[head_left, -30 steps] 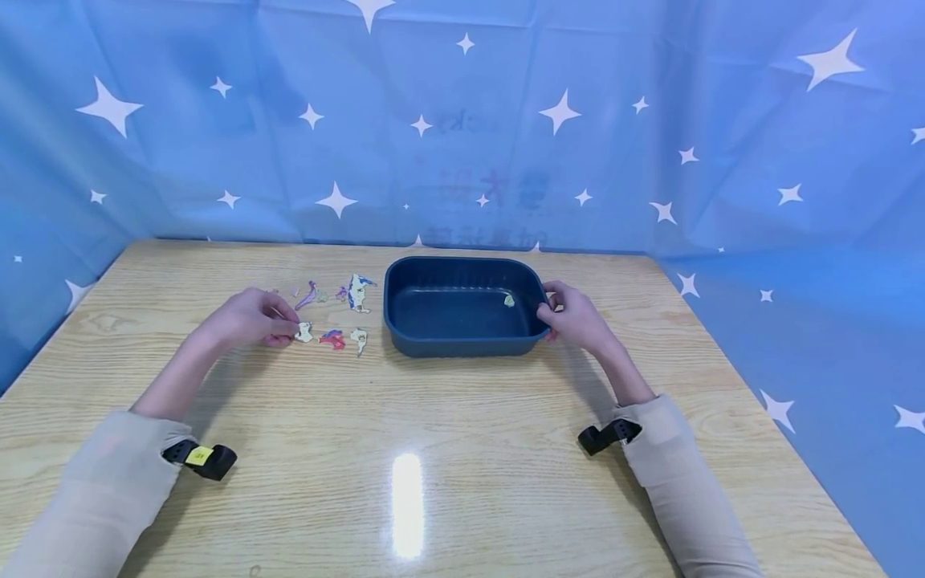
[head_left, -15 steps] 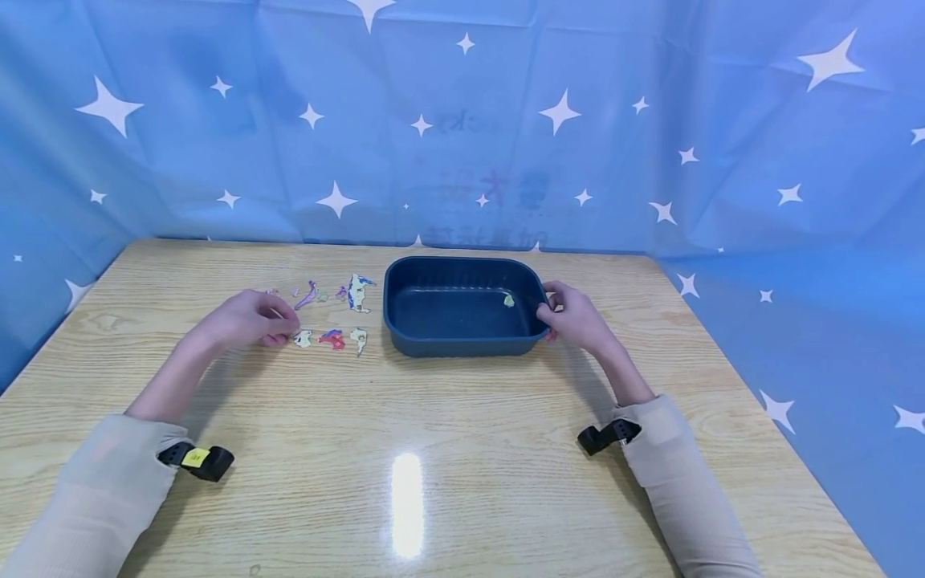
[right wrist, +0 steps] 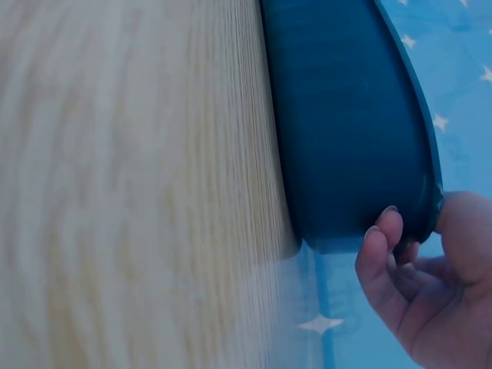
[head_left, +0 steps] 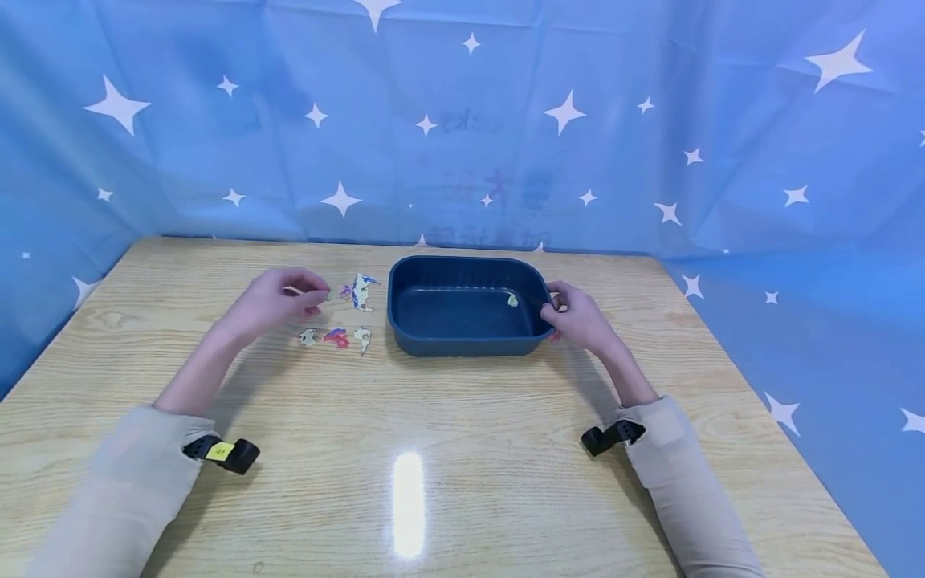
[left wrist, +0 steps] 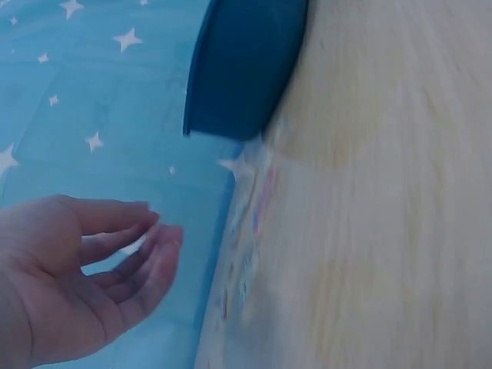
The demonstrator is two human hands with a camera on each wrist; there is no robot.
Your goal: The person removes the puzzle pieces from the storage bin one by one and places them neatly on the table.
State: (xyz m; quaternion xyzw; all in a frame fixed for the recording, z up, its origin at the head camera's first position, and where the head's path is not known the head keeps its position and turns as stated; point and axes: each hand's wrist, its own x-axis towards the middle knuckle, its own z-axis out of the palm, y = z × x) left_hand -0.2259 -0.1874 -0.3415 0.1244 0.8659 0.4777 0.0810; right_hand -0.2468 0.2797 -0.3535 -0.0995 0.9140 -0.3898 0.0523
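Note:
A dark blue oblong basin (head_left: 468, 347) stands on the table, with one small pale green scrap (head_left: 512, 300) inside. My right hand (head_left: 582, 316) grips the basin's right end, thumb at the rim and fingers outside. Left of the basin, my left hand (head_left: 278, 301) has its thumb and fingertips together at a tiny pale green piece, which it appears to pinch. In the left wrist view the fingertips are blurred. Close by lie a white and blue scrap (head_left: 362, 291), a purple scrap (head_left: 345, 292), a red and blue scrap (head_left: 336, 337) and pale scraps (head_left: 307, 337).
The wooden table (head_left: 448, 449) reaches back to a blue curtain (head_left: 260, 144) with white stars. Black wrist cameras (head_left: 238, 456) sit at both sleeves. The left hand hides the part of the upper row of scraps behind it.
My left hand has left the pale scrap in the lower row and moved up and right to the upper row. The right hand stays on the basin. The head view has shifted slightly.

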